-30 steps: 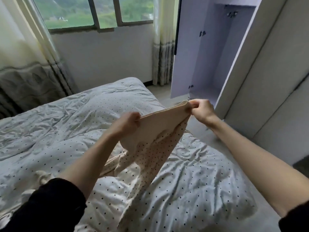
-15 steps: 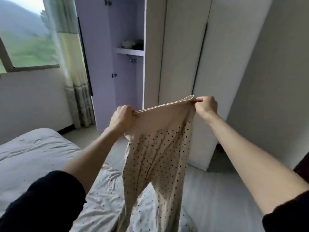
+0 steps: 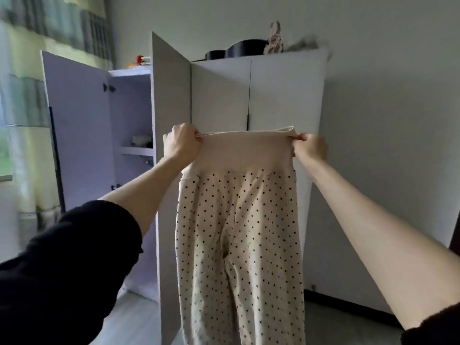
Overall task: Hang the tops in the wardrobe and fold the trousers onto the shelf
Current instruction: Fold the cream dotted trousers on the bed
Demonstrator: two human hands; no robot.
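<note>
I see cream trousers [image 3: 239, 235], black dots, plain wide waistband, hanging full-length before wardrobe [image 3: 281, 95]. Left hand [image 3: 181, 143], right hand [image 3: 311, 148]: fingers clamped on waistband corners.

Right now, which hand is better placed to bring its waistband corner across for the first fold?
Probably right. The left hand and right hand each pinch a waistband corner of the cream polka-dot trousers; folding leftward moves the fabric toward the open purple-lined wardrobe shelf.

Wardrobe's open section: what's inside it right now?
In the wardrobe, one shelf shows, with a pale blurred item on it. No hanging rail or clothes are visible. The half-open door and the held trousers hide the rest.
</note>
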